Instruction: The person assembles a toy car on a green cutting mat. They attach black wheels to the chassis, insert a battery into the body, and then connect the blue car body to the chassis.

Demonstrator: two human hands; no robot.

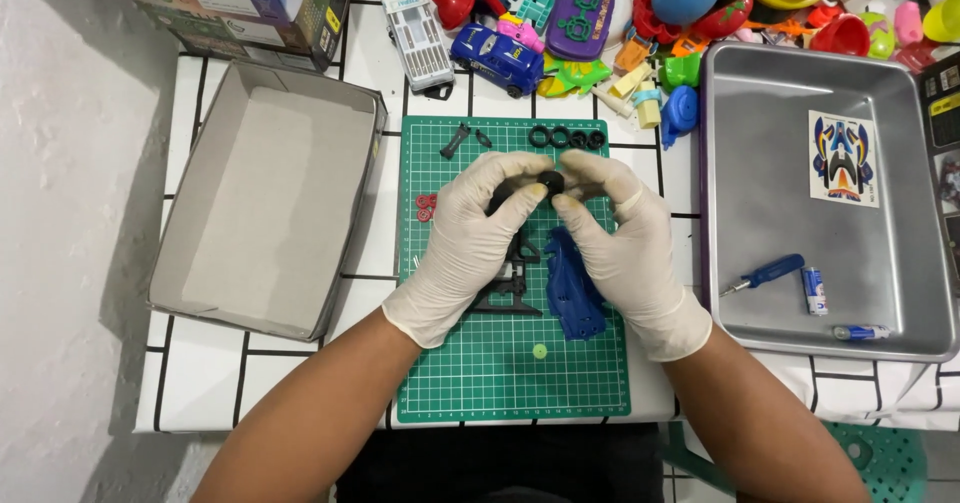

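Both hands wear white gloves and meet over a green cutting mat. My left hand and my right hand pinch a small black round part between their fingertips. Under the hands lie a blue toy car body and a black plastic frame. Several black tyres sit in a row at the mat's far edge, beside two small black pieces. Red small parts lie at the mat's left edge, and a little green gear near its front.
An open cardboard box stands at the left. A metal tray at the right holds a sticker sheet, a blue screwdriver and two batteries. Coloured toys and a blue toy car crowd the back.
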